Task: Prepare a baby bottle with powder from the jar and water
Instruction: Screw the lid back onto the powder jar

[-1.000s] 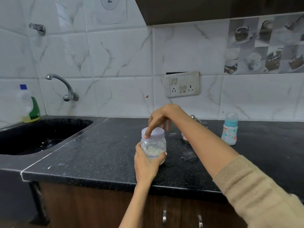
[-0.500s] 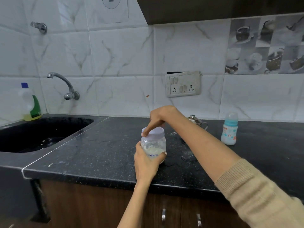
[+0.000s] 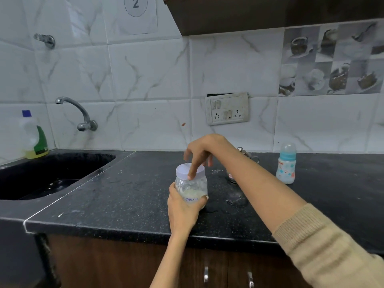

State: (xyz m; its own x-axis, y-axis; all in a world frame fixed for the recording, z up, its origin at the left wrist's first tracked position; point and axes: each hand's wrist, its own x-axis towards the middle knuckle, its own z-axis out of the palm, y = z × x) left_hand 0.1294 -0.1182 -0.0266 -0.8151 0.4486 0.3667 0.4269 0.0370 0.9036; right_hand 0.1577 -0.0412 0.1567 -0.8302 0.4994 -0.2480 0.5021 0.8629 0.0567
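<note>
A clear plastic jar (image 3: 193,187) with pale powder in its lower part stands on the black counter (image 3: 133,196) near the middle. My left hand (image 3: 181,206) grips the jar's lower body from the front. My right hand (image 3: 200,153) reaches over from the right, fingers curled around the white lid (image 3: 184,169), thumb pressed on the lid's front rim. A baby bottle (image 3: 286,164) with a blue collar and clear cap stands upright at the back right, apart from both hands.
A black sink (image 3: 52,173) is set into the counter at the left, with a wall tap (image 3: 76,113) above it and a dish-soap bottle (image 3: 34,135) at the corner. A small metal kettle (image 3: 245,155) is partly hidden behind my right forearm. A wet patch (image 3: 236,201) lies right of the jar.
My right hand has turned on the lid, the thumb coming round to its front rim. The jar and my left hand stay in place.
</note>
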